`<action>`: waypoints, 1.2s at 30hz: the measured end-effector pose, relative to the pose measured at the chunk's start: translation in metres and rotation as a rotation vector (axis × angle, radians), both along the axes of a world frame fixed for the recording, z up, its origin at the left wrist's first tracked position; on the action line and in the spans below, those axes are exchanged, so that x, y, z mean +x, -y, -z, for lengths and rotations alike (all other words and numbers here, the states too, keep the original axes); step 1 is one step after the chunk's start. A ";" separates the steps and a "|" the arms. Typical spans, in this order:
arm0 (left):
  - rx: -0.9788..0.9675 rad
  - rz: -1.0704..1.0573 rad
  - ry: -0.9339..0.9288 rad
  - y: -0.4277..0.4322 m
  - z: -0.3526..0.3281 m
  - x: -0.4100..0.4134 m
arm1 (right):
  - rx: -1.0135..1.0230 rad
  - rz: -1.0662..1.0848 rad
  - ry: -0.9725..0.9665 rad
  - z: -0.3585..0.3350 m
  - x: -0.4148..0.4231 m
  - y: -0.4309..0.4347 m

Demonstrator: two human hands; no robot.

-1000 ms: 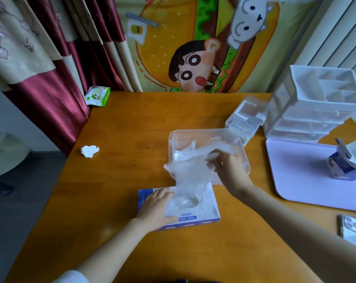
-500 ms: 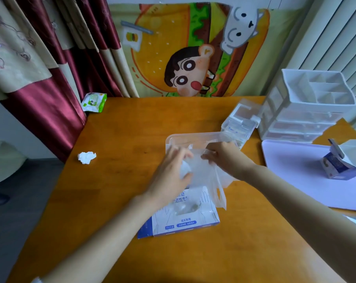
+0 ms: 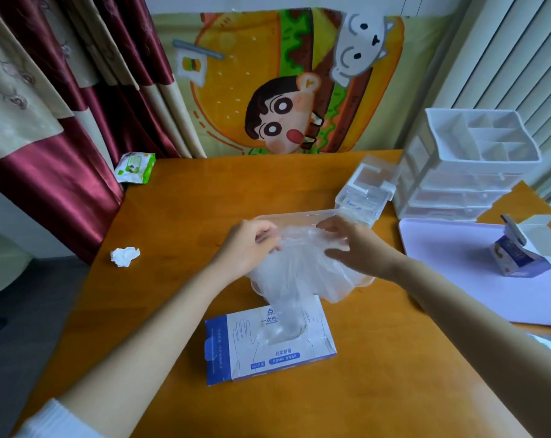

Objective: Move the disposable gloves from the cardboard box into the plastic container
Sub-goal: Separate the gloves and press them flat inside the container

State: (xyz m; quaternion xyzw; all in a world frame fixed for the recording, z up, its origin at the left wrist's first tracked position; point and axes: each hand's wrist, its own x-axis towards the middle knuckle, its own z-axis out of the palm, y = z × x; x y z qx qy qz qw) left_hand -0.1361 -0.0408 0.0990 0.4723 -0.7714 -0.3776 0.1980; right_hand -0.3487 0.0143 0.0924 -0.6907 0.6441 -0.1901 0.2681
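Observation:
A white and blue cardboard glove box (image 3: 269, 344) lies flat on the wooden table, near me. Behind it stands a clear plastic container (image 3: 296, 214), mostly hidden by a bunch of thin clear disposable gloves (image 3: 299, 273). The bunch hangs over the container's front and trails down into the box's opening. My left hand (image 3: 247, 248) pinches the bunch at its upper left. My right hand (image 3: 351, 245) holds the upper right of the bunch, fingers curled over the film.
A clear lid (image 3: 367, 191) and a white drawer organiser (image 3: 470, 172) stand at the back right. A lilac mat (image 3: 457, 267) carries a small open carton (image 3: 520, 251). A crumpled tissue (image 3: 124, 256) and a green wipes pack (image 3: 135, 167) lie at the left.
My left hand left the box and rose to the bunch of gloves. Both hands now hold the bunch over the container. The camera tilted up slightly.

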 end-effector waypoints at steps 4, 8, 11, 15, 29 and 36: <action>0.132 -0.046 -0.056 0.005 -0.005 -0.004 | 0.095 -0.005 0.024 0.006 0.005 0.003; 0.257 -0.049 -0.060 0.010 -0.008 -0.005 | -0.027 0.109 0.096 0.014 0.006 0.016; 0.299 -0.075 -0.002 0.019 -0.004 -0.001 | -0.016 0.153 0.156 0.010 0.003 0.023; 0.284 -0.112 -0.081 0.028 -0.003 -0.008 | 0.006 0.130 0.154 0.010 0.002 0.031; -0.331 -0.077 -0.411 0.045 -0.021 -0.018 | -0.782 0.012 -0.081 -0.031 -0.016 0.046; -0.343 0.337 0.303 0.038 0.050 -0.003 | -0.253 -0.279 -0.289 0.066 -0.027 0.036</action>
